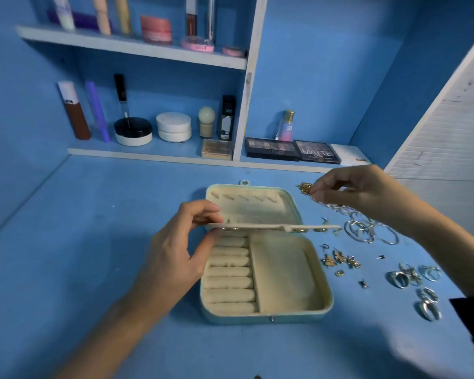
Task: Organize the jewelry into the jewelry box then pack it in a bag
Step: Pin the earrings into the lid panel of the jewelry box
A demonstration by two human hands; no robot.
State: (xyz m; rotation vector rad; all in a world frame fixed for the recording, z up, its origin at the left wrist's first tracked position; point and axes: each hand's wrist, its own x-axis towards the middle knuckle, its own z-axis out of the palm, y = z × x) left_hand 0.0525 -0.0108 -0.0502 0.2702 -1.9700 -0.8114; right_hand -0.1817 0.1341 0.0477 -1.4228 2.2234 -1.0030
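Observation:
An open jewelry box [322, 285] with cream lining lies on the blue table, its ring rolls and a plain compartment facing up. My left hand [175, 253] pinches the left end of the box's middle flap [257, 227], held level, with earrings pinned to it. My right hand [359, 190] is at the box's upper right and pinches a gold chain [304, 187] just above the table. To the right of the box lie silver hoops [367, 231], small gold earrings [340, 259] and silver rings [413, 277].
White shelves [153, 155] at the back hold cosmetics: jars, tubes, bottles and eyeshadow palettes [293, 152]. A white slatted panel [449, 132] stands at the right. The blue table [93, 242] stretches left of and in front of the box.

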